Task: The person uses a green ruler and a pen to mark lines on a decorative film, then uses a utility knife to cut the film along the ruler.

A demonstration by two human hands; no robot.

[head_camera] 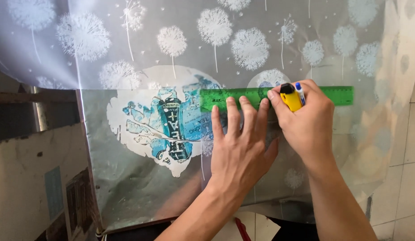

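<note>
My left hand (pixel 241 143) lies flat with its fingers spread, pressing a green plastic ruler (pixel 279 96) against a translucent film printed with white dandelions (pixel 216 40). My right hand (pixel 306 120) grips a yellow utility knife (pixel 290 98) together with a blue-tipped pen (pixel 300 93) at the ruler's edge, right of my left fingertips. The ruler lies level across the film.
Under the film shows a round patch with a torn blue and white printed label (pixel 167 129). A dark metal frame (pixel 37 96) runs along the left, with a worn pale wall (pixel 33 178) below it. Pale tiles (pixel 406 178) lie at the right.
</note>
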